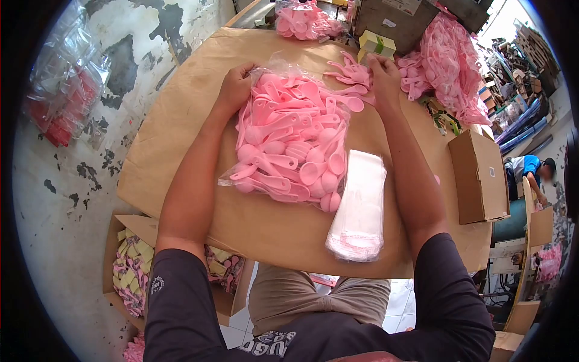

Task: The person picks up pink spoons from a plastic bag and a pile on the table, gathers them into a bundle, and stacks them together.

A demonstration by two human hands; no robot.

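Observation:
A clear plastic bag [283, 67] full of pink plastic spoons [289, 136] lies flat in the middle of the brown-covered table. At its upper left corner, my left hand [236, 85] is closed on the film. Several loose pink spoons [348, 71] lie to the right of the bag's top. My right hand [386, 77] is beside them with its fingers curled; what they hold, if anything, is hidden. Below my right forearm is a stack of flat clear plastic sleeves [360, 205], touching the bag's lower right side.
Large bags of pink spoons [449, 66] stand at the back right, near a small yellow box [377, 43]. A cardboard box [479, 178] sits at the table's right edge. Open cartons [232, 295] hold packed pieces below left. Another person [531, 172] works far right.

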